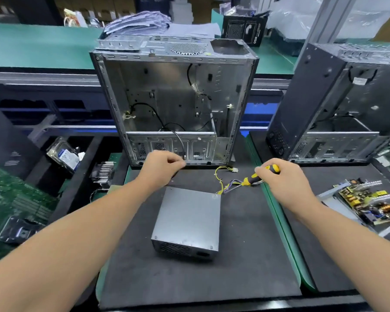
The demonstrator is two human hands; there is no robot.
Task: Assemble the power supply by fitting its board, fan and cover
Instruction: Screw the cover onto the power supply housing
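Note:
The grey power supply box (189, 219) lies closed on the black mat, its vent grille facing me. A bundle of coloured wires (223, 183) leaves its far right corner. My right hand (282, 179) grips a yellow and black screwdriver (254, 176), whose tip points down-left toward that corner. My left hand (164, 165) hovers beyond the box's far left corner with its fingers curled; what they pinch, if anything, is hidden.
An open computer case (173, 104) stands upright just behind the mat. A second case (338, 104) stands at the right. A bare circuit board (369, 203) lies on a metal tray at the right. A green motherboard (14, 203), a hard drive (64, 156) and a heatsink (104, 172) lie at the left.

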